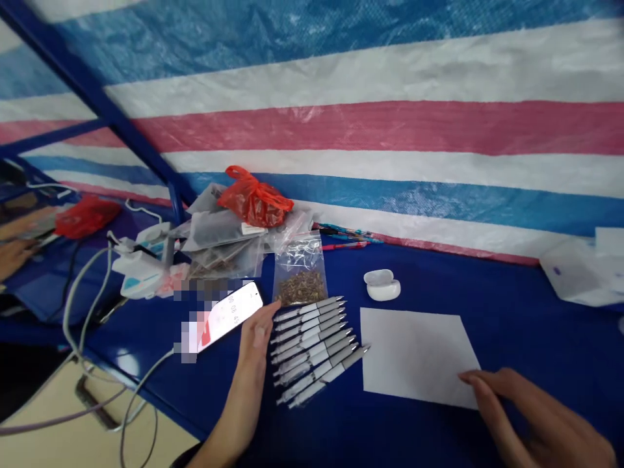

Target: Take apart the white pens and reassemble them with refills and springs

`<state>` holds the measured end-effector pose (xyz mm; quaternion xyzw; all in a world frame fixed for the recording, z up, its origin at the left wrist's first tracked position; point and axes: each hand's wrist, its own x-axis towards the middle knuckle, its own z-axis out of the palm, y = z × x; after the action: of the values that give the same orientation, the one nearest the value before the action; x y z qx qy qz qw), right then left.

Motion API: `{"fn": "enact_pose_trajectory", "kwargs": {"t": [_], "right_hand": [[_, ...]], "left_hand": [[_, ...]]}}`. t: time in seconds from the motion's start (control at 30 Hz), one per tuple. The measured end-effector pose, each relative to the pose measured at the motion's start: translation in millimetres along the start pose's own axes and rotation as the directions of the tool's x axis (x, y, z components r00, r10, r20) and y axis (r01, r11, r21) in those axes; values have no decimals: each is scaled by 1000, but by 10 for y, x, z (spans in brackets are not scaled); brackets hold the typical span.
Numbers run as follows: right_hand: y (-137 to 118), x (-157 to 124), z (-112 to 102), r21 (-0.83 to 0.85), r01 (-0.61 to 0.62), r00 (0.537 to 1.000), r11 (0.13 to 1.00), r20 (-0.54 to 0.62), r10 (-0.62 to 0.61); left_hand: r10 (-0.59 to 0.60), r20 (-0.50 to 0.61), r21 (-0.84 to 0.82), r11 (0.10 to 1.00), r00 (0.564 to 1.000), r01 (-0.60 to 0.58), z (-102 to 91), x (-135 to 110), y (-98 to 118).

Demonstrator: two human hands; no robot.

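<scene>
My left hand (256, 338) rests flat on the blue table, between a lit smartphone (229, 318) and a fanned row of several grey-and-white pens (312, 348), holding nothing. Its fingertips reach toward a clear zip bag of dried plant bits (299, 276). My right hand (526, 416) lies at the lower right corner of a white paper sheet (414, 357), its fingers touching the edge. An open white earbud case (383, 286) stands above the sheet.
A red plastic bag (254, 198) tops a pile of plastic packets (224, 240) against a striped tarp wall (390, 123). White chargers (139, 273) trail cables over the table edge (146, 396). Coloured pens (344, 234) lie behind. Another person's hand (14, 257) shows far left.
</scene>
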<state>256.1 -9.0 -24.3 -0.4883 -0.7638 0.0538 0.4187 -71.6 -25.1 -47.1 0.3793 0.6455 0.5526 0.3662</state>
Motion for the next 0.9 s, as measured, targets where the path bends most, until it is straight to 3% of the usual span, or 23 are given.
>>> {"fn": "enact_pose_trajectory", "kwargs": {"t": [0.07, 0.1, 0.13, 0.2, 0.27, 0.37, 0.43, 0.53, 0.67, 0.8, 0.9], "right_hand": [[28, 27, -20, -64, -7, 1000, 998, -9, 7], [36, 33, -28, -93, -29, 999, 995, -21, 27], [40, 33, -34, -108, -51, 998, 993, -38, 47], [23, 18, -43, -116, -95, 994, 989, -60, 89], [-28, -10, -49, -99, -131, 990, 986, -69, 125], [-134, -49, -53, -41, -143, 989, 989, -57, 140], [-188, -55, -39, 8, -70, 997, 998, -19, 70], [-209, -26, 25, 10, 85, 996, 996, 24, -85], [-185, -8, 135, -190, 216, 976, 958, 70, -206], [-284, -149, 209, -376, 267, 948, 887, 265, -174], [-400, -289, 278, -480, 228, 956, 847, 275, -102]], "left_hand": [[189, 82, 244, 948, 978, -204, -85, -6, 25], [321, 161, 387, 849, 933, -359, -111, -14, 59], [455, 264, 506, 685, 850, -524, -123, -27, 101], [638, 439, 577, 340, 633, -743, -103, -75, 197], [658, 535, 569, 183, 530, -802, -45, -147, 276], [656, 613, 533, 68, 440, -844, 36, -264, 316], [658, 632, 527, 21, 409, -850, 58, -328, 296], [637, 652, 534, -2, 410, -846, 69, -394, 248], [620, 667, 554, -41, 414, -832, 104, -420, 217], [631, 686, 552, -130, 361, -824, 111, -380, 222], [659, 676, 514, -101, 330, -852, 66, -325, 275]]}}
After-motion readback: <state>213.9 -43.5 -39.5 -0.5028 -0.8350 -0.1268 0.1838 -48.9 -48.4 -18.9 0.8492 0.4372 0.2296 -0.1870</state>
